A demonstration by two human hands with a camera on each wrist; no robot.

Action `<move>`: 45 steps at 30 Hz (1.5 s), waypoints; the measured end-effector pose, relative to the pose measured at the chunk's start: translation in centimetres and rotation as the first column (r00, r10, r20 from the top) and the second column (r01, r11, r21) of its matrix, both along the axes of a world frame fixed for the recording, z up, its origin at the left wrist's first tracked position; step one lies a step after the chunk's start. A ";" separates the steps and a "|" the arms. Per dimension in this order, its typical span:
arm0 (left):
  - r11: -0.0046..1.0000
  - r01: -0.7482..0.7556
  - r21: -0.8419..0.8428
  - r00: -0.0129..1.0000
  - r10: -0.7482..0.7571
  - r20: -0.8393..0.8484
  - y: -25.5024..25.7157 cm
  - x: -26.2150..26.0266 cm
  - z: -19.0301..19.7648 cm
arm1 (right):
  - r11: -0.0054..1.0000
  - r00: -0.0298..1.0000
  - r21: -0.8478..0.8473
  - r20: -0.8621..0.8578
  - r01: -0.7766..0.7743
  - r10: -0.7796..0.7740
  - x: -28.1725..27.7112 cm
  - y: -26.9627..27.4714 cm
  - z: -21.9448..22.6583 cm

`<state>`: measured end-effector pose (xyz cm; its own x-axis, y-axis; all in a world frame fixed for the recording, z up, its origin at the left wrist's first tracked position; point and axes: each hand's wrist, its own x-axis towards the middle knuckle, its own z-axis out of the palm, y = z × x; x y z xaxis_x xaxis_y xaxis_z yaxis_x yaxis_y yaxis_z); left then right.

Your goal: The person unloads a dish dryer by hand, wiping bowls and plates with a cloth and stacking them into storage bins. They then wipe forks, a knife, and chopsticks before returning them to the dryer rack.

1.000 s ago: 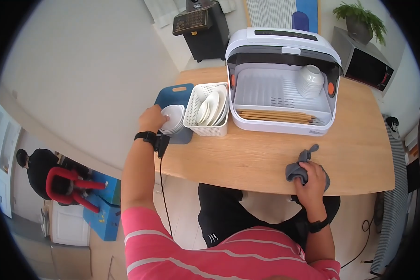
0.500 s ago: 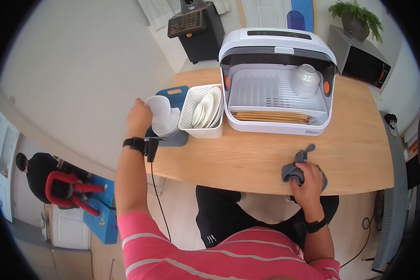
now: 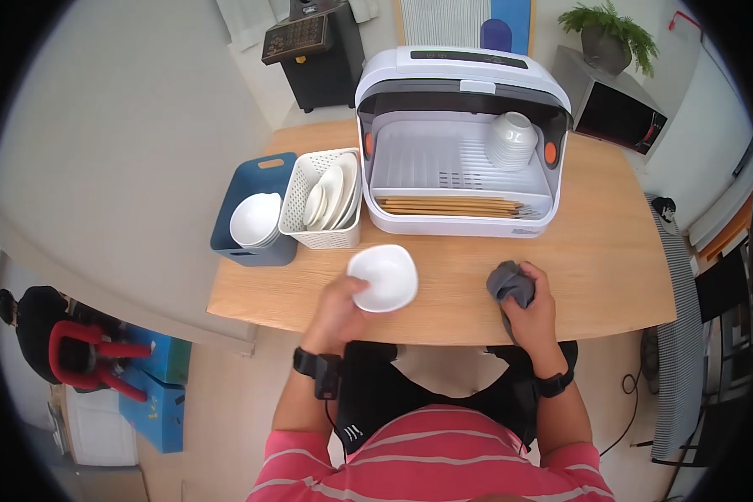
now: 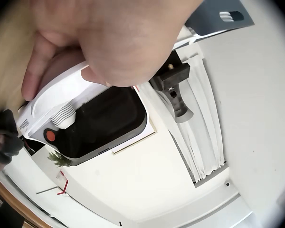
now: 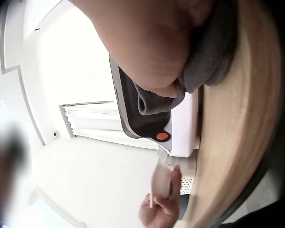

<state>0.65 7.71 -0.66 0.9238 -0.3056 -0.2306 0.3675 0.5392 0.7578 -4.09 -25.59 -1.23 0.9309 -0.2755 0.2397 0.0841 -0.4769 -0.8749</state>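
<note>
In the head view my left hand (image 3: 336,308) grips a square white bowl (image 3: 386,280) by its near-left side, the thumb over the rim and the hollow facing up. The bowl hangs over the front part of the wooden table (image 3: 443,314). Over to the right, my right hand (image 3: 537,314) holds a bunched dark grey cloth (image 3: 510,283); the right wrist view shows folds of the cloth (image 5: 211,57) between palm and fingers. More white bowls (image 3: 255,220) are stacked in a blue-grey bin (image 3: 272,253) at the table's left.
Beside the bin stands a white perforated basket (image 3: 318,238) of white plates (image 3: 330,197). An open white dish cabinet (image 3: 460,226) at the back holds a stack of small bowls (image 3: 512,142) and a row of chopsticks (image 3: 452,207). A microwave (image 3: 615,113) sits behind it, to the right.
My left hand has lifted a white bowl from the stack in the bin and carried it right and nearer to me. The right hand has raised the cloth slightly and turned inward.
</note>
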 end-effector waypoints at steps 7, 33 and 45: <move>0.858 0.313 -0.407 0.939 -0.343 -0.001 -6.8 -0.9 -2.6 | 0.929 0.922 0.103 0.200 -0.355 0.331 2.1 4.3 2.6; 0.886 0.116 -0.448 0.982 -0.035 0.184 -7.4 -2.1 -2.9 | 0.935 0.946 -0.198 -0.195 -0.295 0.257 2.0 5.1 6.8; 0.917 0.152 -0.369 0.982 -0.099 0.158 -7.1 -2.1 -2.5 | 0.672 0.762 -0.674 0.250 -0.306 0.598 1.5 8.8 3.6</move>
